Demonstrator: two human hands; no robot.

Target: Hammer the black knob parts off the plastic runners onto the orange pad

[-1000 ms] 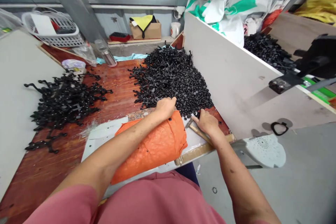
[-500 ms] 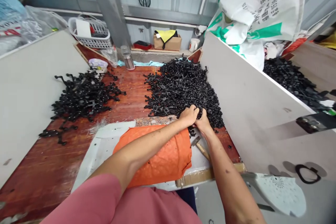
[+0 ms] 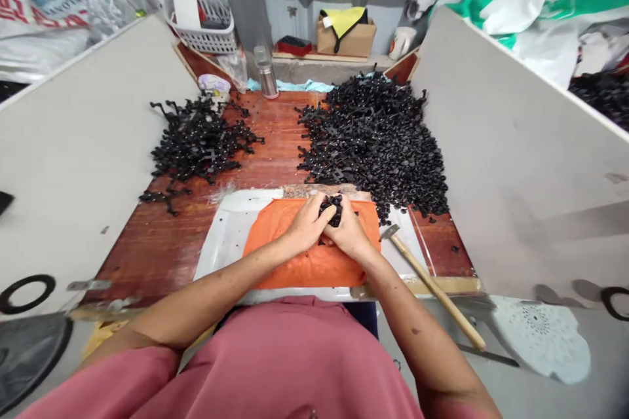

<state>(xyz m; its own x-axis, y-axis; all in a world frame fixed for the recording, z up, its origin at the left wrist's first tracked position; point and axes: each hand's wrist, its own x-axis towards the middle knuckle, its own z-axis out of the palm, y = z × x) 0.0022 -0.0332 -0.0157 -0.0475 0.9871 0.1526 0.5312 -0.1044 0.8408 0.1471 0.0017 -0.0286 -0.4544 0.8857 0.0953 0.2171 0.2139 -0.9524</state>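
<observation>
Over the orange cloth pad (image 3: 289,268), my left hand (image 3: 309,222) and my right hand (image 3: 348,230) come together around a clump of small black parts (image 3: 332,209). The fingers of both hands curl about the clump, which shows between them. A few dark bits lie on the cloth just below my hands. Beyond them spreads a large pile of black parts (image 3: 378,137). A hammer (image 3: 427,281) with a wooden handle lies to the right of the pad, its head on the white sheet (image 3: 216,242).
A smaller heap of branched black pieces (image 3: 196,141) sits on the left of the wooden table (image 3: 280,124). Grey partitions (image 3: 521,144) rise on both sides. At the back stand a steel-and-glass bottle (image 3: 266,75), a basket (image 3: 201,23), a cardboard box (image 3: 348,36) and a mug (image 3: 401,42).
Both hands have come back from the near edge of the large black pile to above the orange pad, bringing a clump of black parts. The view has also shifted.
</observation>
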